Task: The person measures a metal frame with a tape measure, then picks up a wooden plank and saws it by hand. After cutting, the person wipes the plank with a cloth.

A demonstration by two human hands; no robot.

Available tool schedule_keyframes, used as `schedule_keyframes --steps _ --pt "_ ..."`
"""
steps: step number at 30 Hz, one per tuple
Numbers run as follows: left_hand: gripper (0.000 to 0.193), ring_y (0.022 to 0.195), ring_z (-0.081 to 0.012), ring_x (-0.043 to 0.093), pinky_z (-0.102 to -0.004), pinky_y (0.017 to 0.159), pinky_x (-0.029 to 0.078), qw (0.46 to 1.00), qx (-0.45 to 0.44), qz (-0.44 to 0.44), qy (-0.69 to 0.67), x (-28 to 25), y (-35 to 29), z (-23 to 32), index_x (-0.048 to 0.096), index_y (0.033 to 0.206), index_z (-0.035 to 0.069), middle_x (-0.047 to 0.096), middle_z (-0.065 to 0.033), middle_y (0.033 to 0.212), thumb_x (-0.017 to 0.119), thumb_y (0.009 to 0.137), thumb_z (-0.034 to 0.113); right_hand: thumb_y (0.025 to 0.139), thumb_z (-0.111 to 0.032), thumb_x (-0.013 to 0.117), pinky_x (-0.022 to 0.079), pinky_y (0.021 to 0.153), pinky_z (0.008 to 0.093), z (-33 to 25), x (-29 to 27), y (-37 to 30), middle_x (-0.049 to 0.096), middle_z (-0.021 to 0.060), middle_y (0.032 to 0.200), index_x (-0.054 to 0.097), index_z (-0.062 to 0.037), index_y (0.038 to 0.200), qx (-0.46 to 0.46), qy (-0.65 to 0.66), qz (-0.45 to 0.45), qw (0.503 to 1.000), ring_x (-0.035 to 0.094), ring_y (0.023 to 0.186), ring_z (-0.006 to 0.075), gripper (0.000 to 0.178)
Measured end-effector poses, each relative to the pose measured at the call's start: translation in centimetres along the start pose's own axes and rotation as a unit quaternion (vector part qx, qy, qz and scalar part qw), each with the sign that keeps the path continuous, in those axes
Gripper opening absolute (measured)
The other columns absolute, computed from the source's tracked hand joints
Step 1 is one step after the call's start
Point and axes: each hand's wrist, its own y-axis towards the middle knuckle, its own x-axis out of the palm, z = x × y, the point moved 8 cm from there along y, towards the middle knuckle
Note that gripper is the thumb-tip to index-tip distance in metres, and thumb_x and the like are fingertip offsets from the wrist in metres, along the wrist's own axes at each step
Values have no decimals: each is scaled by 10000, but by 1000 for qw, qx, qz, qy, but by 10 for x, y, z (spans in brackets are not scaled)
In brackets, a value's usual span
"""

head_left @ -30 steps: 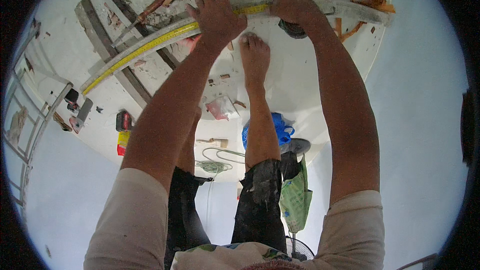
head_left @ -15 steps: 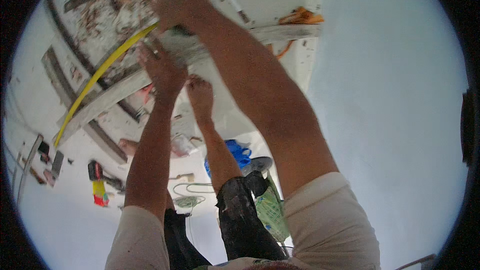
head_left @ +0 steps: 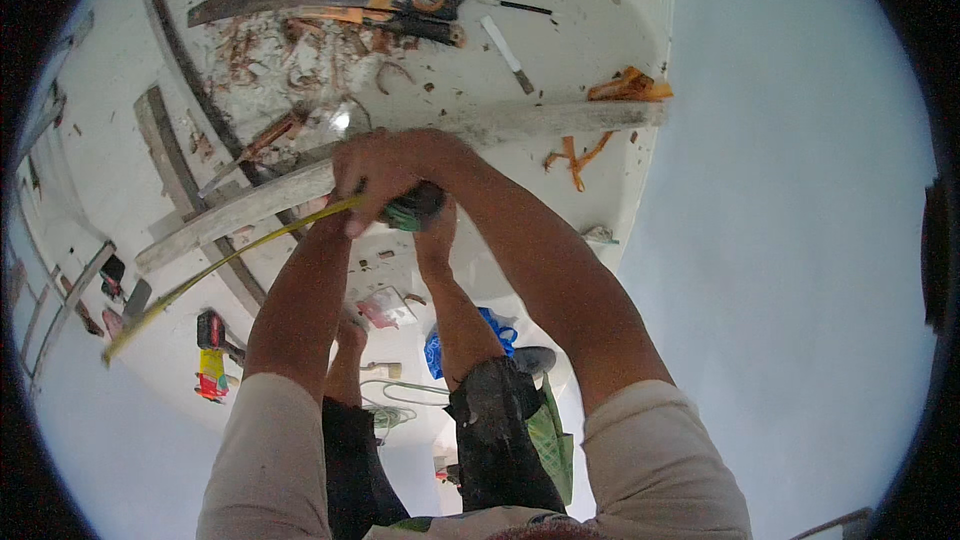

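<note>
Measuring step, by the look of it: right hand (head_left: 385, 175) clenched on dark green tape-measure case (head_left: 412, 210) over long pale wooden batten (head_left: 400, 165), yellow tape blade (head_left: 225, 265) running out toward eight o'clock. Next calls for a steady blade. Left hand hidden behind right; grip impossible to tell. Blade tip blurred.

A crumpled clear plastic packet (head_left: 383, 307) with pink and red contents lies on the white floor below the bench, between the person's forearms. To its right sits a blue plastic bag (head_left: 492, 332), bunched and partly hidden by a leg. Nearer, a green bag (head_left: 552, 430) with pale markings hangs beside the dark trousers. No labels, signs or screens are clear enough to make out.
</note>
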Motion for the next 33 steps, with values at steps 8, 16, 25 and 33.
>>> schedule_keyframes --steps 8,16,25,33 --pt "856 1032 -380 748 -522 901 594 992 47 111 44 -24 -27 2 698 1223 -3 753 -261 1048 705 770 723 772 -371 875 582 819 414 21 65 -142 787 153 957 787 -101 1005 141 65 209 966 768 861 267 368" --pt "816 975 -409 744 -536 913 571 989 28 145 11 -113 -151 -89 692 1234 -16 758 -237 1008 721 783 663 820 -398 872 563 775 421 123 193 -189 740 144 858 723 -22 944 279 143 377 871 724 801 299 423" --pt "772 920 -384 748 -482 862 585 975 -37 214 -52 -180 -224 -221 685 1230 -15 752 -242 970 732 806 629 986 -209 601 582 800 474 170 124 -116 670 163 921 676 -27 1082 314 -278 453 787 692 923 388 220" --pt "901 1141 -369 713 -498 1033 542 969 -109 203 -94 -212 -175 -322 627 1435 25 750 -238 1168 681 829 689 1019 -311 517 582 910 493 241 91 -110 720 205 1116 674 -39 1217 374 -299 378 792 698 1044 399 371"
